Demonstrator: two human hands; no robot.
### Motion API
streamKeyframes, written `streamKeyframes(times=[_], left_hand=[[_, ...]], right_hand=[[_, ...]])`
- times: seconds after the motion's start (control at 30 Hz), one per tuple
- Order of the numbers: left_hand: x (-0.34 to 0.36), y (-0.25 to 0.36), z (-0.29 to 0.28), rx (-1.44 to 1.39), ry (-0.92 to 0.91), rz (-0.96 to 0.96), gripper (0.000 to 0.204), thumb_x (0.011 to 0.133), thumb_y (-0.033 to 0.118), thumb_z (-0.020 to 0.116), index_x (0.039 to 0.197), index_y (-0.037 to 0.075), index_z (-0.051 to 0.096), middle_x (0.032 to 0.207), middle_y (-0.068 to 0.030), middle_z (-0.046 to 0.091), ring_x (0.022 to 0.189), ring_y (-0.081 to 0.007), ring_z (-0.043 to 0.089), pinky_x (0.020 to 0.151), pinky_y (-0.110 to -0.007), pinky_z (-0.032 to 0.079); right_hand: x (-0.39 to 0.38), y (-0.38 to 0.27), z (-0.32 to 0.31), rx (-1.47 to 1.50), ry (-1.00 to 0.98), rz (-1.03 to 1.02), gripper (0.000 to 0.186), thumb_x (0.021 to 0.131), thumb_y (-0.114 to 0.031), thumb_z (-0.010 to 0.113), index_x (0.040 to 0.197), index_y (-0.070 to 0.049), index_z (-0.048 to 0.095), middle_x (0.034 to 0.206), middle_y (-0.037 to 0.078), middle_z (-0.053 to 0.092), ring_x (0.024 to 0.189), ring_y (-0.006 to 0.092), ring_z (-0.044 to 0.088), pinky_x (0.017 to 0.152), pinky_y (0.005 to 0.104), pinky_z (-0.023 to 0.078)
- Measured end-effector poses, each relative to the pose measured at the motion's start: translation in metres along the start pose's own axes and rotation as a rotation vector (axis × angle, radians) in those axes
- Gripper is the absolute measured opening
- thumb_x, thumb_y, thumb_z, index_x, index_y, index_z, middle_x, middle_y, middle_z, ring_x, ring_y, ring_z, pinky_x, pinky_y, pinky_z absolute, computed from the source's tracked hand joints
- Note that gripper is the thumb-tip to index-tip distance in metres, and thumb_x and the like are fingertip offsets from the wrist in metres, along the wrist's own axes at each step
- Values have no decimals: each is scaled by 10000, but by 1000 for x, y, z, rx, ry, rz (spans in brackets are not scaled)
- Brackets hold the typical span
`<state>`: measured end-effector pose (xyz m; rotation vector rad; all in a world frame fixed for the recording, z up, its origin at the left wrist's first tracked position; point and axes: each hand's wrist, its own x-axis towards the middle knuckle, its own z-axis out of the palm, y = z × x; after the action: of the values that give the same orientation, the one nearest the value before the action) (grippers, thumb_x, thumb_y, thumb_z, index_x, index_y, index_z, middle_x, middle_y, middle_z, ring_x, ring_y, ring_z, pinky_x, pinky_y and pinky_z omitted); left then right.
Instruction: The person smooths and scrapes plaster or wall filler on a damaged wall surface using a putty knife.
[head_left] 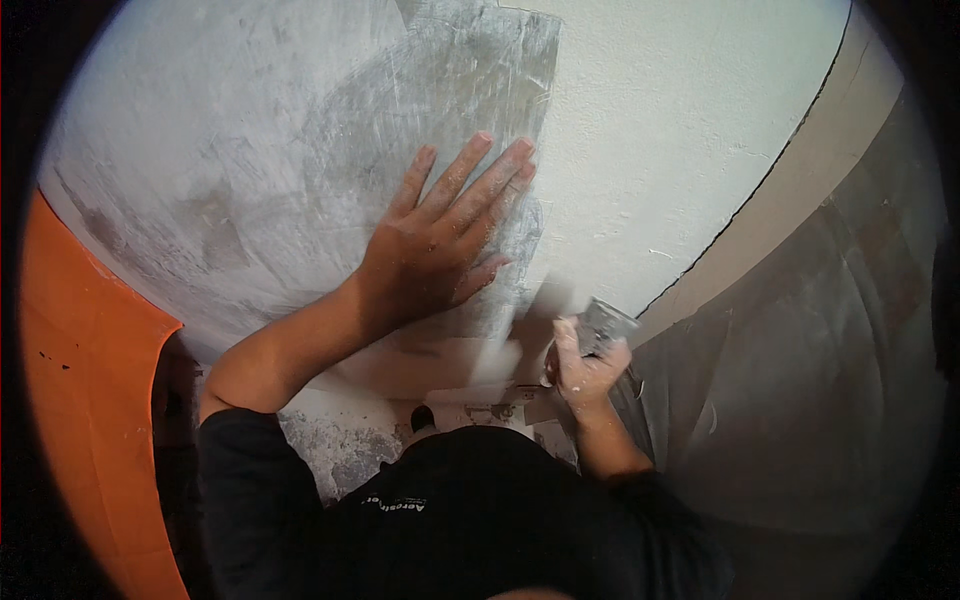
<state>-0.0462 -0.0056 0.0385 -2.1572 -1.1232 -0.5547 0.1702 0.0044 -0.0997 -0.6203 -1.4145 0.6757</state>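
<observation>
My left hand (pixel 425 245) rests against the wall, its fingers spread and whitened with dust at the tips. Under it lies a scraped grey patch (pixel 440 90) with streaks. To the right of that patch, a smooth off-white coating (pixel 670 120) covers the wall. Lower and to the right, my right hand (pixel 588 375) is closed around a scraper with a flat grey blade (pixel 608 322); its handle is mostly hidden by the fingers. White residue coats the thumb and fingers. The blade points up, close to the lower part of the wall; whether it touches cannot be told.
An orange sheet (pixel 90 370) hangs at the left edge. Dark grey sheeting (pixel 790 400) spreads along the right. A dark crack (pixel 740 210) runs down the right border of the white coating. Below, the floor (pixel 345 445) is spotted with pale residue, and a dark shoe tip (pixel 422 417) shows.
</observation>
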Motion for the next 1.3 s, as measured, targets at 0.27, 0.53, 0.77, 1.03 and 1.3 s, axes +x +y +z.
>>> streamKeyframes(times=[0.27, 0.53, 0.77, 1.03, 1.3], left_hand=[[-55, 32, 53, -631, 352, -154, 236, 823, 66, 611, 1047, -5, 632, 1101, -157, 652, 1014, -316, 648, 853, -391, 536], [-84, 84, 88, -918, 281, -371, 166, 778, 0, 672, 939, 33, 646, 956, -132, 653, 820, -243, 657, 681, -322, 541], [-106, 101, 94, -1100, 158, -565, 165, 831, -3, 661, 994, 9, 637, 971, -127, 642, 827, -199, 646, 670, -294, 536], [-117, 125, 102, -1491, -131, -578, 213, 930, 108, 585, 1113, 0, 584, 976, -105, 615, 912, -154, 618, 805, -290, 493], [-155, 132, 74, -1965, -300, -475, 144, 994, 77, 498, 1114, 0, 524, 954, -30, 567, 904, -99, 546, 836, -265, 456]], right_hand=[[23, -26, -6, -302, -385, 281, 462, 711, -219, 853, 1022, -17, 576, 622, 27, 515, 581, 62, 471, 557, 234, 427], [30, -20, 3, -523, -21, 77, 198, 877, -134, 655, 772, 14, 576, 632, 167, 542, 524, 283, 539, 511, 359, 433], [12, 0, -16, -348, -15, 50, 170, 929, -56, 512, 793, 42, 541, 660, 157, 503, 572, 267, 475, 552, 371, 404], [-23, -5, -2, -129, -248, 211, 326, 1043, -236, 400, 1015, 29, 589, 1045, 82, 619, 673, 76, 546, 594, 235, 461], [-50, -43, 28, 36, -214, 536, 492, 1025, -361, 428, 1164, 82, 592, 1088, 115, 655, 983, 178, 622, 831, 336, 492]])
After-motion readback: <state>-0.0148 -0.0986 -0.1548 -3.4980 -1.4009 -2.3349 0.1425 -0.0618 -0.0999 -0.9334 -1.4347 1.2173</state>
